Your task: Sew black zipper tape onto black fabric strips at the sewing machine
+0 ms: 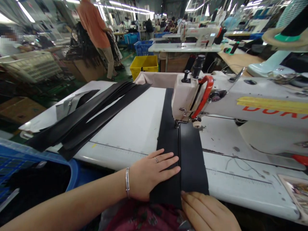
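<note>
At the lower centre of the frame, the left hand (150, 173) lies flat, fingers slightly spread, on smooth black strips (168, 173) meeting along a straight seam; the right hand (208, 210) presses their near edge, its fingers together. They cross a white sewing table (134, 128), with a yellow bin (144, 64) beyond, upper centre.

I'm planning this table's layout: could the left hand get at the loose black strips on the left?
Probably yes: the left hand lies flat on the black panel, and only white tabletop shows between it and the black strips.
</note>
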`<state>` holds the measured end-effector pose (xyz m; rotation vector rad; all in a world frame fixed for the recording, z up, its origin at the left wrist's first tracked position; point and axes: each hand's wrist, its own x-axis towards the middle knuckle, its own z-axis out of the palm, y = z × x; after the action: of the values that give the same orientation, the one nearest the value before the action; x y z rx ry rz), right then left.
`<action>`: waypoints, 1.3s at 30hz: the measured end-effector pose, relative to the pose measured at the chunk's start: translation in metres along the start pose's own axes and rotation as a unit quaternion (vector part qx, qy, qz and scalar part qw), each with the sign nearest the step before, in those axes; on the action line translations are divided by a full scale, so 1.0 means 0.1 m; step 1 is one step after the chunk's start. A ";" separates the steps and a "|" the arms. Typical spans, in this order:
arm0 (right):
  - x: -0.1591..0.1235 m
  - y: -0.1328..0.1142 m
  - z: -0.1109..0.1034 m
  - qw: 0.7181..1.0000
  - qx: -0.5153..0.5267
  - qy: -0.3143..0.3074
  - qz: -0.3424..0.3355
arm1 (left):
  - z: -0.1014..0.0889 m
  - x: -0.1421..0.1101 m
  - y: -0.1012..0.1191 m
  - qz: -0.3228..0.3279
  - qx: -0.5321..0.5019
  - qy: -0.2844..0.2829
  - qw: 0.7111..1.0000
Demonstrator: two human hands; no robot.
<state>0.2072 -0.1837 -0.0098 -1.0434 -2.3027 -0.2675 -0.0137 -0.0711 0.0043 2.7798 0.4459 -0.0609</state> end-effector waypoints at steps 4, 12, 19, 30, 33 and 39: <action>0.03 0.09 0.06 1.000 0.007 0.011 0.009 | 0.00 -0.02 0.08 -0.016 0.011 0.013 1.000; 0.04 0.26 0.19 0.999 0.038 -0.004 0.020 | 0.14 0.05 0.05 0.007 0.061 0.120 0.991; 0.06 0.38 0.25 0.997 0.056 -0.040 0.040 | 0.17 0.18 -0.12 0.017 0.099 0.137 0.985; 0.27 0.63 0.31 0.990 0.055 -0.095 0.090 | 0.04 0.44 -0.43 0.010 0.144 0.137 0.980; 0.35 0.72 0.32 0.987 0.044 -0.122 0.096 | 0.00 0.50 -0.53 0.013 0.151 0.142 0.978; 0.51 0.89 0.34 0.984 0.004 -0.153 0.096 | -0.07 0.64 -0.74 0.023 0.167 0.158 0.973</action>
<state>0.2319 -0.0785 -0.0125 -1.3728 -2.4423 -0.0203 0.0236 0.0170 -0.0177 3.1434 0.4869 0.3556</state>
